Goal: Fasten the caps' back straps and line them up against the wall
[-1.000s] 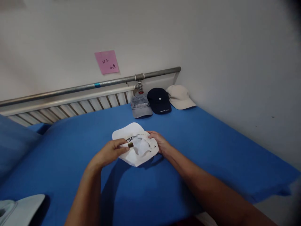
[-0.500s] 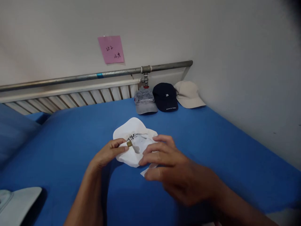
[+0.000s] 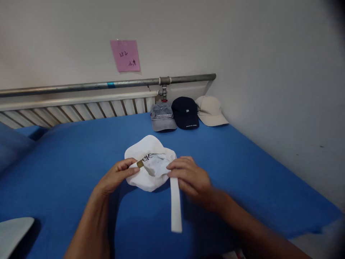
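Observation:
A white cap with black lettering lies crumpled on the blue bed. My left hand pinches its back edge beside a small brass buckle. My right hand grips the top of the cap's white strap, which runs straight toward me over the sheet.
Three caps stand in a row at the far edge under a metal pipe: grey, navy, beige. A pink note is stuck on the wall. A pale cap brim shows at lower left. A white wall bounds the right.
My right hand came from the cap's right side, took the strap and drew it out toward me. The left hand has kept its pinch at the buckle.

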`<state>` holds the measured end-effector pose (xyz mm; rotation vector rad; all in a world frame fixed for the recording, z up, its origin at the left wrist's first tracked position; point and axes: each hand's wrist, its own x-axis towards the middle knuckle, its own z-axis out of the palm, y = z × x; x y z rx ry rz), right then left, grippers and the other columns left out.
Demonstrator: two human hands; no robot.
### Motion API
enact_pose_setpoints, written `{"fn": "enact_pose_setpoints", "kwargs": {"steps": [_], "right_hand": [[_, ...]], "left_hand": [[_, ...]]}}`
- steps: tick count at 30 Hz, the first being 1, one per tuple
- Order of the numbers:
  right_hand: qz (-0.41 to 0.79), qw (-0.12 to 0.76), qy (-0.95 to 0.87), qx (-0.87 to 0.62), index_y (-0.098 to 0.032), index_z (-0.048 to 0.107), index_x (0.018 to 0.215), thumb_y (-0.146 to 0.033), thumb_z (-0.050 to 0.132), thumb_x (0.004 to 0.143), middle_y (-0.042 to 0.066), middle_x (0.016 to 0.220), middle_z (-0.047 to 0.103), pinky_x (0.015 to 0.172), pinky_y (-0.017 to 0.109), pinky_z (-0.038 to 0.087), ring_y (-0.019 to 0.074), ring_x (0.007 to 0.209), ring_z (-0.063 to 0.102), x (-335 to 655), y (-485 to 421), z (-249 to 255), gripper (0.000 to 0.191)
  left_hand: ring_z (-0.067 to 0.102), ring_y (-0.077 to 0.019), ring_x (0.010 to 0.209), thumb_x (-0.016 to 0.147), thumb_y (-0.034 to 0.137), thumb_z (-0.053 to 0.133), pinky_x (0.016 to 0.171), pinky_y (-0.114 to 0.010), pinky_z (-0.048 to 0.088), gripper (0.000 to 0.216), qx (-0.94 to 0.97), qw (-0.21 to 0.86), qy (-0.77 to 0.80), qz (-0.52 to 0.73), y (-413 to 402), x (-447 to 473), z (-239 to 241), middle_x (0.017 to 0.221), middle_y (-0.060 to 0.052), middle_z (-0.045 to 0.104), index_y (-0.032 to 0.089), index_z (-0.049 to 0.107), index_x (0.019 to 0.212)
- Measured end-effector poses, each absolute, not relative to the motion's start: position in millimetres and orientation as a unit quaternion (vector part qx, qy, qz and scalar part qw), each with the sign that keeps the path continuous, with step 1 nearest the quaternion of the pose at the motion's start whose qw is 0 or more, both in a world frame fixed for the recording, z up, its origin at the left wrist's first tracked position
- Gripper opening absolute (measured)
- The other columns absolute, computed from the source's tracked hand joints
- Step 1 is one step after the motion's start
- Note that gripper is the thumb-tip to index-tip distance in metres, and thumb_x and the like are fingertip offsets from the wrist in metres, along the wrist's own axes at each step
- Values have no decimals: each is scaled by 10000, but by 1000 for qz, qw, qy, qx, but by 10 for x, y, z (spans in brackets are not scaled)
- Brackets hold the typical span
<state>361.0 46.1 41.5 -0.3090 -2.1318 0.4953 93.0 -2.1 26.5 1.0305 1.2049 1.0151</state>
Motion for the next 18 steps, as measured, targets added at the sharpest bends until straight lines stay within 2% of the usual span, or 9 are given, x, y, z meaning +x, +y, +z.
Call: {"fn": "enact_pose_setpoints", "kwargs": {"steps": [4,7,10,12,14,16,18], "right_hand": [[432,479,-720,-256,-217,645,854,-227,530,886,28,877,709,793,335,505,165,838,654,3440,580,669,120],[505,497,-651,-273,-207,654,834,-266,522,868,22,861,713,865,362,487,172,873,645,3321,703,749,149],[558,486,-636,-218,-194,656,869,-254,503,859,27,888,712,896,380,473,181,911,650,3227,788,758,164],[617,455,-622,-159,-193,634,893,-250,504,852,25,869,709,820,365,500,176,840,667,3160,804,762,148],[677,394,-611,-112,-189,607,916,-265,505,853,9,759,691,674,312,506,143,658,646,3082,796,774,142],[717,333,-606,-87,-184,597,940,-285,522,844,-29,612,626,528,243,441,94,481,532,2994,786,778,158],[745,297,-593,-70,-175,609,956,-338,536,833,-58,532,545,436,202,338,60,402,379,2911,796,757,216]], "left_hand": [[564,-107,607,718,332,753,578,-207,423,200,449,562,508,473,-58,830,268,739,-12,673,182,720,847],[561,-106,598,705,328,762,574,-206,425,198,443,550,502,499,-90,768,259,724,-9,666,182,715,831],[557,-103,597,718,331,756,570,-199,420,192,445,557,503,489,-114,758,258,713,-8,656,178,709,823],[550,-100,598,722,333,755,566,-195,412,196,451,566,500,475,-122,770,264,710,-7,648,176,709,831],[541,-96,595,721,328,757,563,-191,402,198,458,570,495,470,-127,780,270,703,-3,641,177,711,840],[537,-92,594,726,319,755,564,-188,396,186,461,571,491,470,-133,776,271,696,-1,637,176,709,837],[531,-91,580,725,317,754,554,-190,390,180,458,573,488,473,-143,754,265,679,0,632,173,706,823]]}}
